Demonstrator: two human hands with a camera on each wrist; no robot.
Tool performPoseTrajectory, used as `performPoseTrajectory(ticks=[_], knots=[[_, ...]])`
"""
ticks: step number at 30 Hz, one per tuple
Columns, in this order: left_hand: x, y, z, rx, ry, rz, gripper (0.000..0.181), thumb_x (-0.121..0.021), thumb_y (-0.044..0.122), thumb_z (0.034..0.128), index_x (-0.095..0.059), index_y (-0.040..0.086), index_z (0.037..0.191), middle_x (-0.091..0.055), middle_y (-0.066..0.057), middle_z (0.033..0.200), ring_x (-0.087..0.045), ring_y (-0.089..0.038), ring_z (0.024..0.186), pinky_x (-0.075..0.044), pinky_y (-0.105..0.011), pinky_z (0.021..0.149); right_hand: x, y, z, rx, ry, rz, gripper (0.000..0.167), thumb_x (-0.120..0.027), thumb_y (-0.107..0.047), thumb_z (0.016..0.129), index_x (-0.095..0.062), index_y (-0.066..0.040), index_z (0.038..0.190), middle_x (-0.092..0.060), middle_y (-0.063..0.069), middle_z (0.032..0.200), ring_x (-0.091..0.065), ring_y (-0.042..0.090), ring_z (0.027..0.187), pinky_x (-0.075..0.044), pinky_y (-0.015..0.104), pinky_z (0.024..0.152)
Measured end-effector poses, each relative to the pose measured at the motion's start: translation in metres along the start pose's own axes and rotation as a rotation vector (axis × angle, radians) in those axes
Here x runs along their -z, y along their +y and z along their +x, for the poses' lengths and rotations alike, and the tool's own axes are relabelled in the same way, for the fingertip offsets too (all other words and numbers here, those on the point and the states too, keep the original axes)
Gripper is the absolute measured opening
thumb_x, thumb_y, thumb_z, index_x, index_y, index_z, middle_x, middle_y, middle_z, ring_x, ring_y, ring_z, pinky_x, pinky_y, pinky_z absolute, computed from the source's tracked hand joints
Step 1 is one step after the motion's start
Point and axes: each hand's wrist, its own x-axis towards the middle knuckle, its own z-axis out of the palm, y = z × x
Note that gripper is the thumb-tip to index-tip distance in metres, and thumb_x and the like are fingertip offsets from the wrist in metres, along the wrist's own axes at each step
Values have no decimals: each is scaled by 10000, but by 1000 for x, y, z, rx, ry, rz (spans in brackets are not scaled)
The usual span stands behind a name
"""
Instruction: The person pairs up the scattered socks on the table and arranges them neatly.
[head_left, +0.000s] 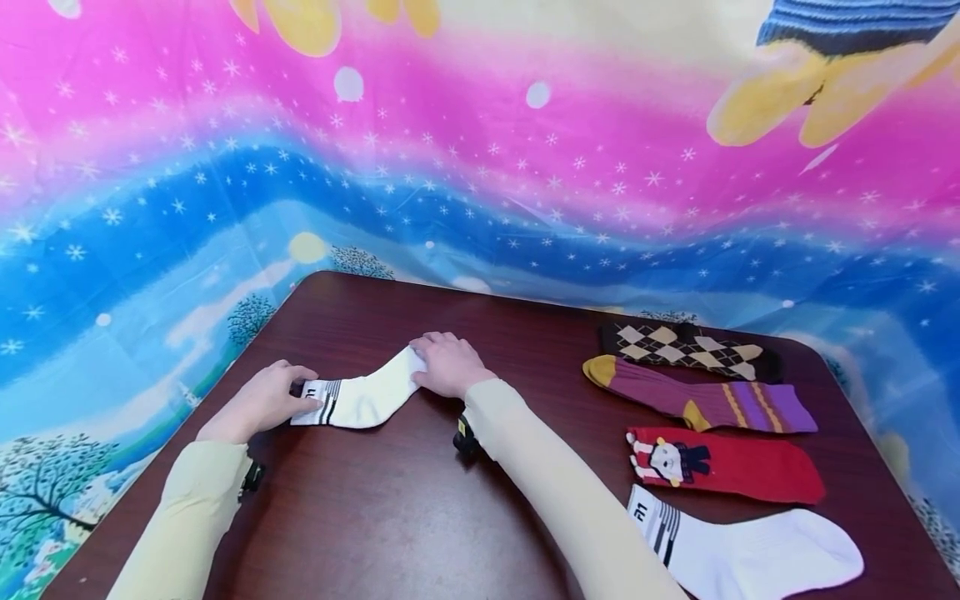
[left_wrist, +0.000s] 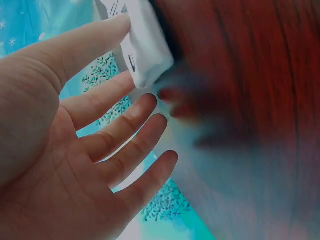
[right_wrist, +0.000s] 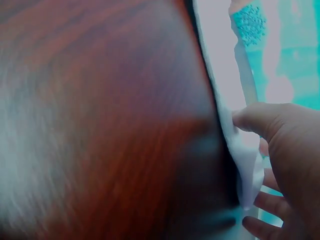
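A white sock (head_left: 367,398) with black stripes at its cuff lies on the dark wooden table between my two hands. My left hand (head_left: 262,398) pinches the cuff end between thumb and index finger; the other fingers are spread, as the left wrist view shows. At the toe end, my right hand (head_left: 452,365) holds the sock, its thumb (right_wrist: 260,120) on the near face and fingers behind. In the right wrist view the white fabric (right_wrist: 220,60) runs up from that hand.
On the table's right side lie a black argyle sock (head_left: 675,348), a purple sock (head_left: 660,390) with yellow heel and toe, a red sock (head_left: 757,467) and another white striped sock (head_left: 765,550). A colourful printed cloth (head_left: 480,192) hangs behind the table (head_left: 420,517).
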Motion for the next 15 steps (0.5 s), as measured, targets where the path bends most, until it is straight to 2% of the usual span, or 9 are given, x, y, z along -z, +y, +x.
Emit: performPoseTrajectory(ticks=[3, 6, 12, 15], knots=[[-1, 4, 4, 12, -8, -20, 457, -816, 239, 862, -659, -64, 1167, -607, -234, 1092, -581, -372, 985, -490, -548, 867, 4, 6, -2, -29, -13, 22, 667, -673, -475, 957, -473, -218, 1540, -476, 28, 1516, -421, 246, 1360, -388, 426, 1059], [-1, 8, 8, 19, -16, -38, 370, -821, 222, 848, -629, -18, 1054, -607, -170, 996, -565, -308, 874, -496, -484, 779, 5, 12, -4, -44, -11, 47, 698, -694, -481, 941, -466, -214, 1544, -488, 33, 1501, -426, 248, 1347, -380, 431, 1061], [-2, 16, 12, 37, -55, -63, 262, -767, 144, 859, -516, 82, 902, -495, -48, 716, -480, -205, 631, -427, -373, 610, 6, 19, -3, -47, 17, 70, 742, -737, -473, 900, -468, -203, 1538, -515, 51, 1448, -455, 254, 1295, -393, 429, 1029], [-4, 18, 14, 20, -48, -43, 236, -740, 114, 841, -506, 95, 863, -473, -32, 681, -462, -194, 610, -404, -359, 601, 7, 21, -3, -58, 17, 81, 770, -753, -469, 881, -456, -212, 1544, -512, 52, 1445, -453, 252, 1286, -392, 428, 1025]])
